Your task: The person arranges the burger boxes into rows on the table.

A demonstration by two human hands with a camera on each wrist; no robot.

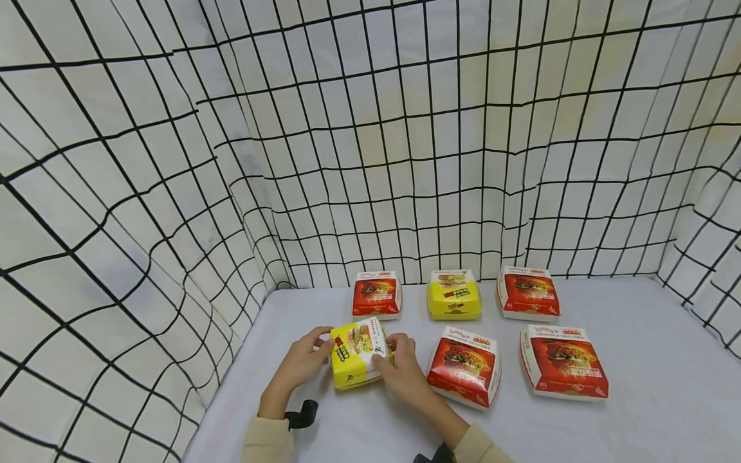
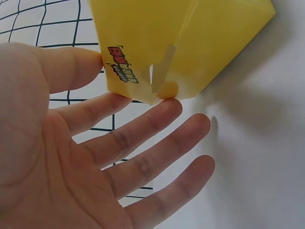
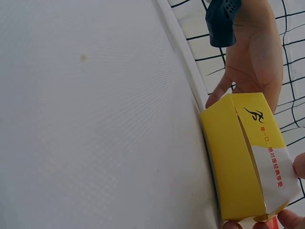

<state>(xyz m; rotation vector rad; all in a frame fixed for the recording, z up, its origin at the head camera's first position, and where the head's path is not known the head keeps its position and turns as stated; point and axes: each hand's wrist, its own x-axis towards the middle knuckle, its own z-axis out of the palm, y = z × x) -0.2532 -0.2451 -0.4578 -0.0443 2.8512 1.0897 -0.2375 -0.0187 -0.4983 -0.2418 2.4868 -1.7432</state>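
Yellow card with a white panel makes up the burger box (image 1: 359, 350) in hand, which sits between the two hands near the left side of the white-covered bench (image 1: 666, 392). Its printed top faces up and is turned at a slant; whether its underside touches the bench, I cannot tell. At its left side is the left hand (image 1: 302, 365), pinching a corner between thumb and forefinger; in the left wrist view the middle fingertip meets the lower edge too, while the last two fingers are spread apart from the card. On the opposite side, the right hand (image 1: 402, 370) grips the box, thumb over the front of the white panel and fingers round the right side. Seen from the right wrist, a narrow slit runs along one edge, beside the panel's red lettering. Just right of the right hand lies a near red box (image 1: 465, 366), with a far-right red box (image 1: 564, 362) beyond it. Behind stand, from left to right, a rear-left red box (image 1: 376, 297), directly behind the held one, a second yellow box (image 1: 454, 296) and a rear-right red box (image 1: 528, 294). Black-corded netting (image 1: 382, 161) over pale cloth rises at the back, and beige sleeves (image 1: 267, 440) cover both forearms.
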